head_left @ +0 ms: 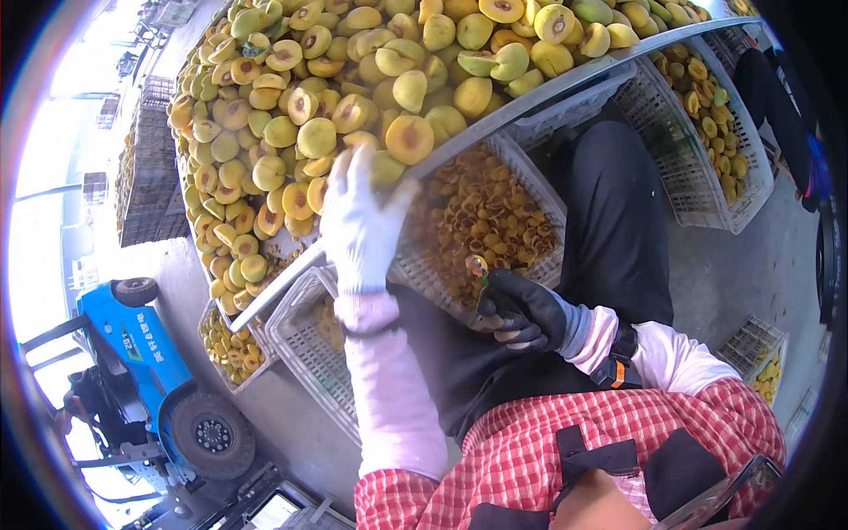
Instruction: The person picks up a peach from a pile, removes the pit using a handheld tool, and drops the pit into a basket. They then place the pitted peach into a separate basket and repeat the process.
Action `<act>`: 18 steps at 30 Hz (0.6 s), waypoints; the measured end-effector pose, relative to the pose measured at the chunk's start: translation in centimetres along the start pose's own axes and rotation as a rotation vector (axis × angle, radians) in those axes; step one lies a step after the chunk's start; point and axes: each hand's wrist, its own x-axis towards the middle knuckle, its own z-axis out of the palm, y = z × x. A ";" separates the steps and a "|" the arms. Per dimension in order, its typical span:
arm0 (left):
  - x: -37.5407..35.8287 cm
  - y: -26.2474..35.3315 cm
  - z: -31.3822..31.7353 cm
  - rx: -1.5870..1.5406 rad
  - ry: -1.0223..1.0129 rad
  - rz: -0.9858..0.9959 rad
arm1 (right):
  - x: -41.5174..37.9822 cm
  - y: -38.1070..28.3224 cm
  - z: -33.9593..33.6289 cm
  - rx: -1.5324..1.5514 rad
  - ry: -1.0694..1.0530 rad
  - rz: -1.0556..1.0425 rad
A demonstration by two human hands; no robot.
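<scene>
Halved yellow peaches are heaped on a metal-edged table, many with the cut face and brown pit hollow showing. My left hand, in a white glove, reaches over the table's edge to the nearest halves. Its fingers are stretched and the thumb stands apart, with a peach half just beyond the fingertips. In a dark grey glove, my right hand is closed around a small pitting tool with a shiny metal head, pointing up over my lap. The tool's handle is mostly hidden by the fingers.
Below the table edge, a plastic crate holds brown-yellow scraps. Another white crate stands by my left leg. A crate of fruit pieces is at the right, near another person's dark-clothed leg. A blue forklift stands at the left.
</scene>
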 end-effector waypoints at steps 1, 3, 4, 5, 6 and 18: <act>1.2 -0.3 1.4 0.079 -0.133 0.002 | -0.2 -0.4 0.3 0.003 0.072 -0.007; 2.8 -1.4 1.8 -0.050 -0.243 0.010 | -0.4 -0.8 0.7 -0.031 0.208 -0.058; 3.7 -1.8 1.8 -0.115 -0.304 0.015 | -0.3 -1.0 1.0 -0.064 0.275 -0.100; 3.6 -1.8 1.5 -0.100 -0.319 0.025 | -0.2 -1.0 1.2 -0.100 0.342 -0.142; 3.2 -1.2 1.1 -0.208 -0.234 -0.013 | -0.3 -1.3 1.9 -0.226 0.380 -0.186; -8.5 6.8 -1.1 -1.416 -0.190 -1.321 | -0.1 -1.2 4.4 -0.928 0.520 -0.411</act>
